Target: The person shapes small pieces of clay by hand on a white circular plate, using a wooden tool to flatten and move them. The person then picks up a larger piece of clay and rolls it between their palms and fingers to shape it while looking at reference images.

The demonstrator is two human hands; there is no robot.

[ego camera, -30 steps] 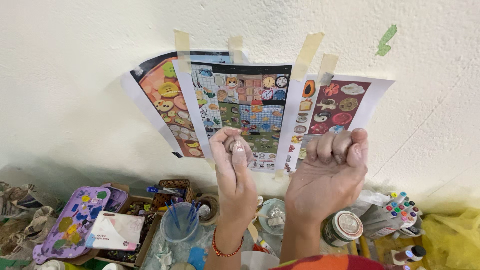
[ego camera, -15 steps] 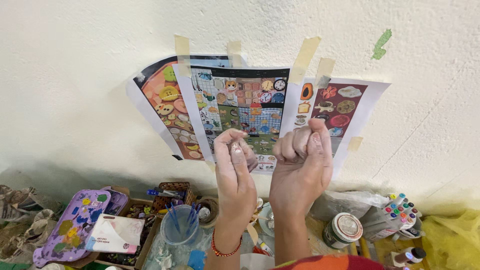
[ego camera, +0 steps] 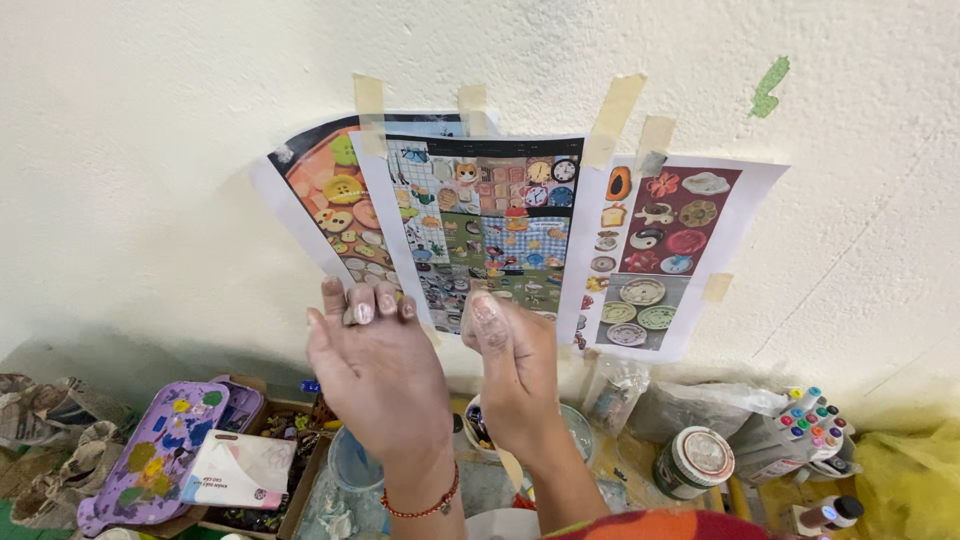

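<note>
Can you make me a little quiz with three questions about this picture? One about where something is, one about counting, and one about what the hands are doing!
1. Where is the purple paint palette?
A. lower left, below the wall
B. taped to the wall
C. in a hand

2. How many printed picture sheets are taped to the wall?
A. one
B. three
C. six

3. How is the left hand held?
A. gripping a paintbrush
B. flat on the table
C. raised, fingers curled, holding nothing that shows

Answers:
1. A, it lies among the clutter at lower left.
2. B, three overlapping sheets hang under strips of tape.
3. C, it is up in front of the sheets beside the right hand, with no tool in it.
</note>
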